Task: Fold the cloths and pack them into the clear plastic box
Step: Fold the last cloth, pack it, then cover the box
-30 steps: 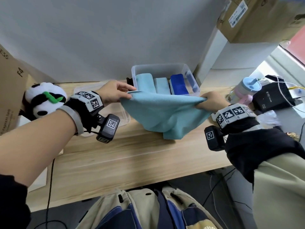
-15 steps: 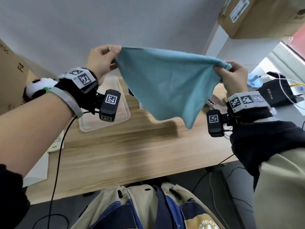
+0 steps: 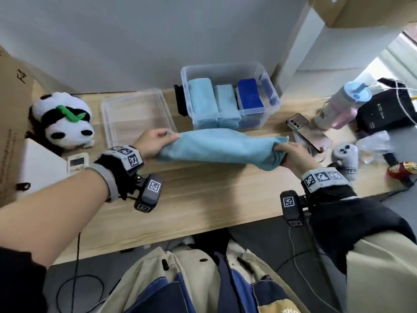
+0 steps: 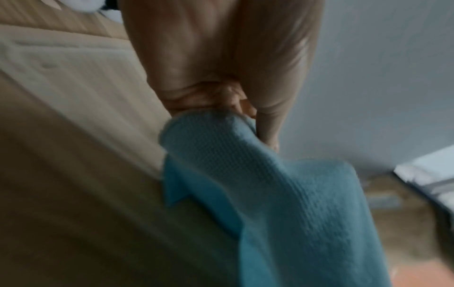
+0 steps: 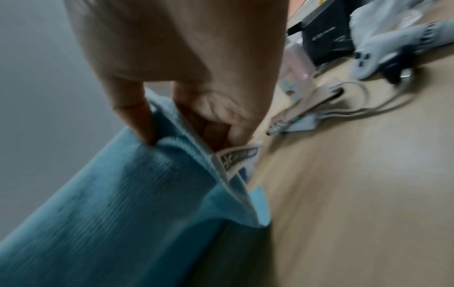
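Note:
A light blue cloth (image 3: 221,146) stretches across the wooden table (image 3: 203,199) in front of the clear plastic box (image 3: 266,71). My left hand (image 3: 155,143) pinches its left end, and the left wrist view shows the cloth (image 4: 282,194) bunched under that hand (image 4: 221,108). My right hand (image 3: 291,154) grips the right end; in the right wrist view the thumb and fingers (image 5: 226,124) clamp the cloth (image 5: 123,194) beside its white label (image 5: 237,157). Two folded light blue cloths (image 3: 203,98) and a dark blue one (image 3: 249,96) stand in the box.
The clear lid (image 3: 135,114) lies left of the box, with a panda plush (image 3: 65,120) and a cardboard box (image 3: 11,123) further left. A phone (image 3: 309,136), a pink bottle (image 3: 338,105), a black device (image 3: 385,109) and a game controller (image 3: 346,157) crowd the right side.
Both hands lifted the cloth high and spread it in the air, then brought it down onto the table in front of the box, where it now lies as a narrower band.

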Tool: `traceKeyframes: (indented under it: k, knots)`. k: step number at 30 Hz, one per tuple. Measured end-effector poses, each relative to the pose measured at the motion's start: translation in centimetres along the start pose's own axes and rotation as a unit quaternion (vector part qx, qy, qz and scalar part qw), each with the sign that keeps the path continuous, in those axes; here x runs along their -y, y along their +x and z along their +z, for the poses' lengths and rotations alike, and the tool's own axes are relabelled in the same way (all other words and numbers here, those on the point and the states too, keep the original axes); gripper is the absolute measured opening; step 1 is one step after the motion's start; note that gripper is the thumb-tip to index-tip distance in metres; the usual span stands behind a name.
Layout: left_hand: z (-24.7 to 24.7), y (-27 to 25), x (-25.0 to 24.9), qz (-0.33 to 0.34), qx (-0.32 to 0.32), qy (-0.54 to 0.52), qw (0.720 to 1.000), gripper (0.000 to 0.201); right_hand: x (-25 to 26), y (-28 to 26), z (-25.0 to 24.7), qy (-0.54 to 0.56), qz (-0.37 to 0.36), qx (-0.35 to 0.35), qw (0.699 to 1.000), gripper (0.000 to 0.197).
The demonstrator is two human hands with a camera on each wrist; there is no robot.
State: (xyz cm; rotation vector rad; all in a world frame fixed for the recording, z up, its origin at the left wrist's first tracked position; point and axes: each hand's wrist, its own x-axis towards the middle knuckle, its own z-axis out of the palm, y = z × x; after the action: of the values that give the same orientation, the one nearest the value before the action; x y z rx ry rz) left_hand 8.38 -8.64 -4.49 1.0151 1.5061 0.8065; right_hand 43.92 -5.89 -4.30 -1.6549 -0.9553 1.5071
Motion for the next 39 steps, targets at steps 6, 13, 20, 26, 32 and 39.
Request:
traceKeyframes:
  k: [6,13,20,26,32,39]
  knots:
    - [1.7,-0.6,8.4,-0.134,0.117,0.212,0.961,0.019,-6.7,-2.2,-1.0,-0.104,0.191,0.048,0.975,0.008]
    - [3.3,-0.3,10.0,-0.145,0.098,0.222,0.959,0.019,-9.8,-2.2,-1.8,-0.197,0.226,-0.024,0.954,0.01]
    - [3.3,2.1,8.9,-0.15,-0.108,0.165,0.969,0.011,-9.9,-1.4,-1.2,-0.209,0.202,-0.018,0.957,0.015]
    - [4.7,3.1,8.4,-0.263,-0.046,0.092,0.959,0.011,-9.3,-0.5,0.6,-0.203,0.11,-0.018,0.973,0.023]
    - [5.2,3.5,7.7,-0.199,-0.031,0.054,0.978,0.042,-9.0,0.2,1.9,-0.259,0.104,0.031,0.96,0.031]
    - [3.9,4.6,5.6,-0.038,-0.108,0.039,0.993,0.056,-8.3,1.6,1.7,-0.381,0.053,-0.026,0.923,0.029]
